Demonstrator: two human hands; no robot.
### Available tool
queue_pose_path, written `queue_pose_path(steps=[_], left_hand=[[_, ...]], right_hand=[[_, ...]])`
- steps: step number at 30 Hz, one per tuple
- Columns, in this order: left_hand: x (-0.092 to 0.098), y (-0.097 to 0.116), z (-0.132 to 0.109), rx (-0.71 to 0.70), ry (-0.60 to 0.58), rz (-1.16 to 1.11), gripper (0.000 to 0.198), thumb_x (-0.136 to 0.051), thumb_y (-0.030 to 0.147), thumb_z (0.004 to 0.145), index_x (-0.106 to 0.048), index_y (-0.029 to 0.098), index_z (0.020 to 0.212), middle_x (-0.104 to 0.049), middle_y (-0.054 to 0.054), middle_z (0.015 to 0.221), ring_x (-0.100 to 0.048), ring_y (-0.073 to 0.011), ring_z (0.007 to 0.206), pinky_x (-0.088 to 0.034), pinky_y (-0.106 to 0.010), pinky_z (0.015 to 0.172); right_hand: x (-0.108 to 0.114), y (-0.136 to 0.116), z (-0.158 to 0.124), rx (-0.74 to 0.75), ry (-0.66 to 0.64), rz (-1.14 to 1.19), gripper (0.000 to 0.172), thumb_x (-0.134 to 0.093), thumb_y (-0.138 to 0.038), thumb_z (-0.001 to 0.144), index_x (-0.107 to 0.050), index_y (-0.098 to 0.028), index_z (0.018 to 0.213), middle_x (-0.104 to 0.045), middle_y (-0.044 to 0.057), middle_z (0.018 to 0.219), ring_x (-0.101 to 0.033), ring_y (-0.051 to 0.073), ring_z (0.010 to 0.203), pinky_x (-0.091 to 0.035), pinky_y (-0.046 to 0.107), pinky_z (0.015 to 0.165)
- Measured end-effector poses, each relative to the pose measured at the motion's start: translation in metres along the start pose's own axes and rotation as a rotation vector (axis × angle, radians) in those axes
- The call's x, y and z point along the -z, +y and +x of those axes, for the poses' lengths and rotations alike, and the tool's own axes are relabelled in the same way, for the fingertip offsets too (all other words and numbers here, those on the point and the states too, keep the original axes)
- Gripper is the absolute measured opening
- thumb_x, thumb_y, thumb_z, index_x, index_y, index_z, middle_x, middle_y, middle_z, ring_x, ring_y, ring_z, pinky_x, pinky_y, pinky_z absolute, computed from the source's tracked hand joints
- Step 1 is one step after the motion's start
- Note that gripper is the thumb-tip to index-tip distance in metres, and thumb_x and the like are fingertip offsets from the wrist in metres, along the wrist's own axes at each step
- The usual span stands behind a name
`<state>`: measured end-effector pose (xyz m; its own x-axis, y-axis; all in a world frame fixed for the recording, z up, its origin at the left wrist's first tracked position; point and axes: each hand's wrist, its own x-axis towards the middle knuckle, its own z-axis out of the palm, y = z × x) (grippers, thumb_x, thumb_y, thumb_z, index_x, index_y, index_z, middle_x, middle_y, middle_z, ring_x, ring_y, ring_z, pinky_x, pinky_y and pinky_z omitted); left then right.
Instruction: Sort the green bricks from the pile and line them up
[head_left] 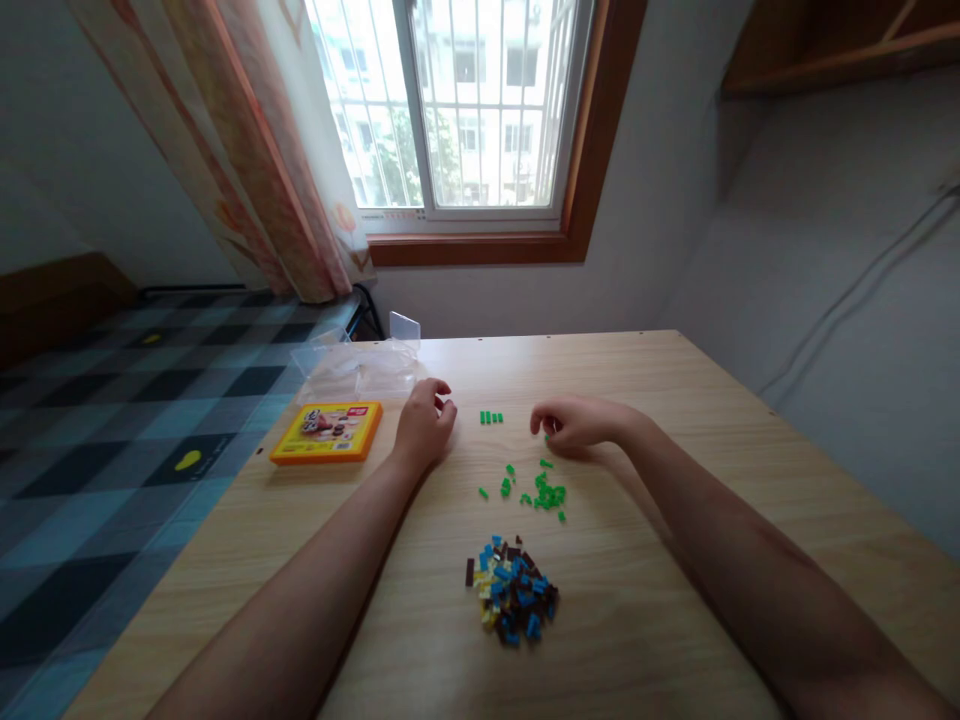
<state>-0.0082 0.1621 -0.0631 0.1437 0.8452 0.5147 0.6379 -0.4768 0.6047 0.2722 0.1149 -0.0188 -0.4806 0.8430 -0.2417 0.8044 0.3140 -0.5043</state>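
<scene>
Near illegibly labelled orange box (pixel 327 433), left hand (pixel 424 425), right hand (pixel 574 422), green bricks (pixel 550 493)

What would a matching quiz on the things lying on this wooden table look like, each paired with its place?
1 flat orange box
2 short green brick row
3 mixed brick pile
4 clear packaging

a nearest the camera
b between left hand and right hand
c behind the box
d left of the left hand

Pairs: 1-d, 2-b, 3-a, 4-c
</scene>
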Motion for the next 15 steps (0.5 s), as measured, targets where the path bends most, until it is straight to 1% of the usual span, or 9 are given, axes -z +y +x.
queue_pose_path(steps=[2, 6, 9, 12, 15], left_hand=[[0.000, -0.001, 0.000, -0.005, 0.002, -0.005, 0.014, -0.052, 0.015, 0.079, -0.054, 0.020, 0.091, -0.060, -0.004, 0.092, -0.059, -0.0181, 0.076, -0.050, -0.034, 0.074], [-0.001, -0.001, 0.000, -0.002, -0.003, -0.003, 0.015, -0.053, 0.014, 0.079, -0.055, 0.020, 0.092, -0.061, -0.004, 0.094, -0.060, -0.0180, 0.076, -0.051, -0.035, 0.075], [-0.001, 0.000, 0.000, 0.001, -0.009, 0.004, 0.016, -0.053, 0.014, 0.079, -0.056, 0.020, 0.093, -0.062, -0.004, 0.095, -0.060, -0.0179, 0.076, -0.051, -0.035, 0.076], [0.000, 0.002, 0.000, 0.001, -0.013, 0.004, 0.016, -0.052, 0.014, 0.079, -0.056, 0.020, 0.094, -0.062, -0.005, 0.096, -0.060, -0.0177, 0.077, -0.052, -0.035, 0.078], [0.001, 0.003, -0.001, 0.006, -0.020, 0.008, 0.016, -0.052, 0.013, 0.080, -0.056, 0.020, 0.094, -0.063, -0.005, 0.097, -0.060, -0.0176, 0.077, -0.051, -0.036, 0.080]], right_hand=[[-0.001, 0.001, 0.003, 0.009, 0.054, 0.042, 0.039, -0.059, -0.008, 0.069, -0.073, -0.017, 0.104, -0.069, 0.004, 0.086, -0.058, 0.014, 0.071, -0.041, 0.023, 0.061], [-0.005, 0.004, 0.008, 0.013, 0.157, 0.079, 0.032, -0.057, -0.010, 0.074, -0.078, -0.018, 0.096, -0.071, 0.003, 0.081, -0.058, 0.013, 0.069, -0.042, 0.023, 0.063], [-0.009, 0.006, 0.012, 0.057, 0.226, 0.145, 0.025, -0.059, -0.016, 0.078, -0.079, -0.017, 0.093, -0.072, 0.003, 0.081, -0.059, 0.013, 0.072, -0.043, 0.023, 0.067], [-0.017, 0.007, 0.015, 0.054, 0.274, 0.204, 0.022, -0.062, -0.020, 0.078, -0.079, -0.016, 0.091, -0.073, 0.003, 0.081, -0.059, 0.013, 0.071, -0.043, 0.023, 0.066], [-0.025, 0.009, 0.018, 0.050, 0.322, 0.212, 0.021, -0.063, -0.020, 0.077, -0.079, -0.016, 0.090, -0.071, 0.003, 0.075, -0.057, 0.012, 0.066, -0.042, 0.023, 0.064]])
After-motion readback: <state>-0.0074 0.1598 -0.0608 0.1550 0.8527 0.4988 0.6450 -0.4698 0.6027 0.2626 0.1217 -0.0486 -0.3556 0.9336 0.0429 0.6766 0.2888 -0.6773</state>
